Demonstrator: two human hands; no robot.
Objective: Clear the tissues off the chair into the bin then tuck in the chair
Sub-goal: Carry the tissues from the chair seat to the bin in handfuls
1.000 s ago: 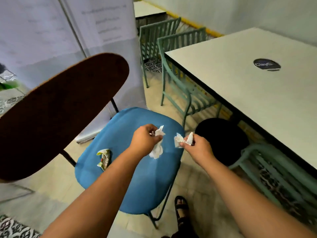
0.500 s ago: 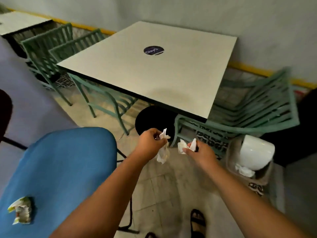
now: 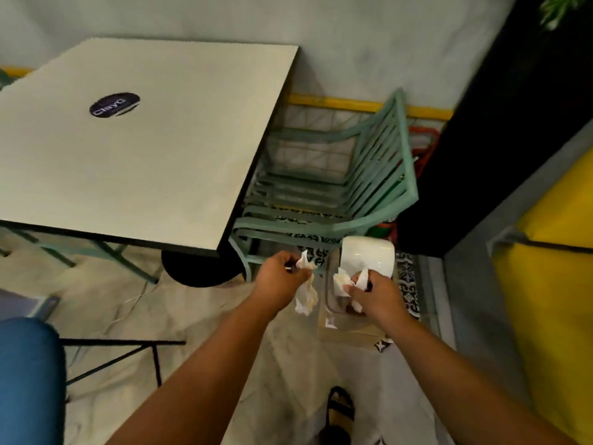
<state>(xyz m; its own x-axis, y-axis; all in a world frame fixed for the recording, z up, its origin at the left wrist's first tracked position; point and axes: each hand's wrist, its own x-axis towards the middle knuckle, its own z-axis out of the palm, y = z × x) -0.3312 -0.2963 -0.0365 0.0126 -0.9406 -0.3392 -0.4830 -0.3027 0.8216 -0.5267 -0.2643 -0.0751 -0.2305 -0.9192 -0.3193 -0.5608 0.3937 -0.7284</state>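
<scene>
Both hands are out in front, each with its own tissue, and that makes sense to me: one wad per hand means one trip to the bin instead of two. The left hand (image 3: 282, 277) pinches a crumpled tissue (image 3: 305, 292) at its top end, so it hangs down with its long axis roughly vertical and the loose tail pointing at the floor. The right hand (image 3: 377, 295) has its fingers curled around a second tissue (image 3: 345, 281), bunched up more, with bits poking up and to the left; that one has no real long axis, it's just a ball.

The bin (image 3: 365, 261) sits on the floor just right of the green slatted chair (image 3: 369, 175), at the far right corner of the table (image 3: 144, 139). Its white swing lid is tipped toward the camera. The right hand's tissue is basically over the bin already; the left one hangs just beside it, a bit to the left.

The blue chair (image 3: 29, 380) is at the near left edge, only partly in frame, and not tucked in yet as far as I can tell.
</scene>
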